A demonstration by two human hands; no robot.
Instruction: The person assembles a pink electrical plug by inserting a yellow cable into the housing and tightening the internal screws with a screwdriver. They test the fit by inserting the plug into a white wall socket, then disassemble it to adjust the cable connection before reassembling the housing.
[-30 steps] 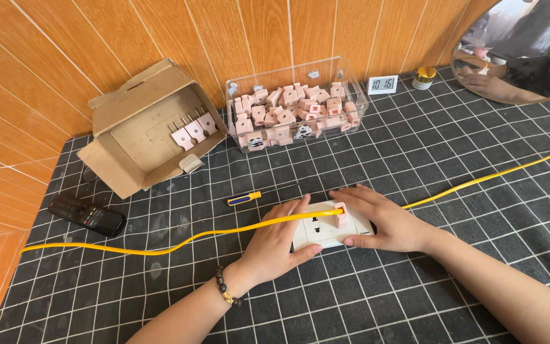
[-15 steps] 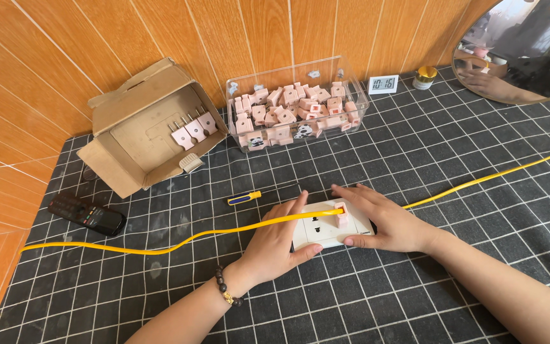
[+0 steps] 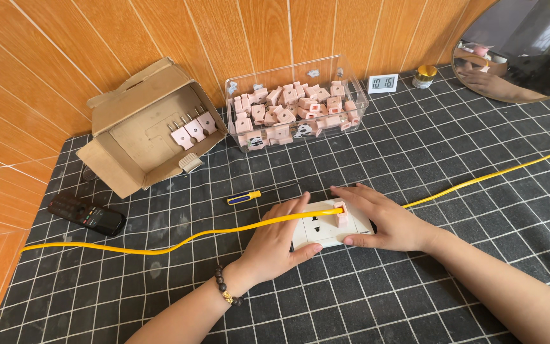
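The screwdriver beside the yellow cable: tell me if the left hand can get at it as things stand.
Probably yes: the screwdriver lies bare on the mat just beyond the left hand, with only the yellow cable nearby.

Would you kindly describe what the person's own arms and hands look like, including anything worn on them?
Both forearms are bare, with no sleeves in view and no gloves. The left hand has a bracelet of dark round beads with one golden bead at the wrist. The right hand shows no bracelet or watch; no rings can be made out.
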